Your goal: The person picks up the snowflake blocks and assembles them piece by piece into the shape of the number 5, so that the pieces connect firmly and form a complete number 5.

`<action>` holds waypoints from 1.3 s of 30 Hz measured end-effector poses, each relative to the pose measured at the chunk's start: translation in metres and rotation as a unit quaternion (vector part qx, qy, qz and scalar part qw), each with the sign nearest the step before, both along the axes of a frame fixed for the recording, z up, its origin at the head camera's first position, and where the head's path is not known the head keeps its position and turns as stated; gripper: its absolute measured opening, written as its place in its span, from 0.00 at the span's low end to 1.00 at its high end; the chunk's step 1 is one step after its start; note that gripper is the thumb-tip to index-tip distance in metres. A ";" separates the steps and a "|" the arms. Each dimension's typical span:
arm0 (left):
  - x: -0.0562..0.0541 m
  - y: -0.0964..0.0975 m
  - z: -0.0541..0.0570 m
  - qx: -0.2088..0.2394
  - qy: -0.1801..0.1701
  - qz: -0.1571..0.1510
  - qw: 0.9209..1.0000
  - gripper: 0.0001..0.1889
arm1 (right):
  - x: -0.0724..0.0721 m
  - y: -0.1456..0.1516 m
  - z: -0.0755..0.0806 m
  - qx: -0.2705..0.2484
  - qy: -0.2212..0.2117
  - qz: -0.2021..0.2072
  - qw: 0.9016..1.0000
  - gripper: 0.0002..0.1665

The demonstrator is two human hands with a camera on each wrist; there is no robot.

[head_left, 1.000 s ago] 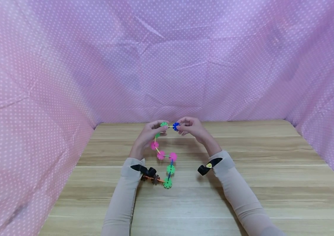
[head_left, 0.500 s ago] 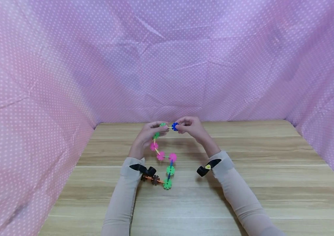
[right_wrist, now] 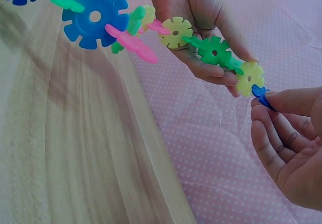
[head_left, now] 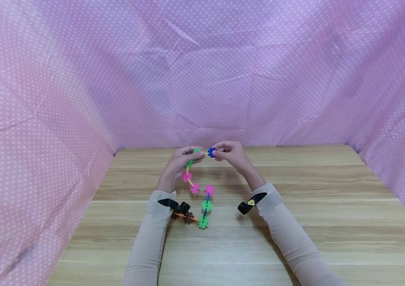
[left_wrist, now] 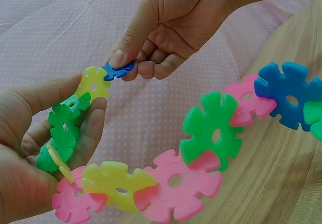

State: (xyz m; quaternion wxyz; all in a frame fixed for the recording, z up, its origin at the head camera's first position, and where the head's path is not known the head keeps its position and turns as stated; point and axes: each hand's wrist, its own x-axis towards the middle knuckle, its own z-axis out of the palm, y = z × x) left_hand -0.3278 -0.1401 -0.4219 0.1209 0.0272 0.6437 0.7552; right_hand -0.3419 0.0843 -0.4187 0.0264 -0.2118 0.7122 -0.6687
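A chain of notched plastic snowflake discs hangs from my left hand [head_left: 181,163], which pinches it near its top end. Green discs [left_wrist: 64,127] lie between the left thumb and fingers, with a yellow disc [left_wrist: 93,85] sticking out past the fingertips. Between thumb and forefinger, my right hand [head_left: 236,155] pinches a small blue disc [right_wrist: 262,96], whose edge overlaps the yellow one's rim. Lower down, the chain runs through pink discs [left_wrist: 177,184], a larger-looking blue disc [right_wrist: 95,16] and green ones, to brown discs [head_left: 188,217] partly hidden by the left wrist strap.
Both hands are over the far part of a wood-grain table [head_left: 316,222]. Pink dotted cloth [head_left: 202,91] rises behind its back edge and along both sides. Black camera straps [head_left: 256,200] circle the sleeve cuffs.
My right hand has shifted slightly left with the blue disc, and the left hand has barely moved. The hanging chain sways a little. Both grips stay the same.
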 end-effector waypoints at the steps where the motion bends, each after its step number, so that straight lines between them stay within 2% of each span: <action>1: 0.000 0.000 0.000 0.000 0.000 0.001 1.000 0.16 | 0.000 0.000 0.000 0.001 0.000 -0.001 1.000 0.12; 24: -0.002 0.002 -0.001 0.006 -0.002 0.009 1.000 0.14 | -0.001 -0.002 -0.004 -0.026 -0.002 -0.002 1.000 0.13; 33: -0.003 0.005 -0.005 -0.009 0.024 -0.008 1.000 0.16 | -0.003 -0.002 -0.007 -0.030 0.000 0.011 0.999 0.12; 39: -0.004 0.005 -0.008 -0.027 0.037 -0.019 0.999 0.17 | -0.006 0.001 -0.009 -0.016 -0.024 0.021 0.999 0.12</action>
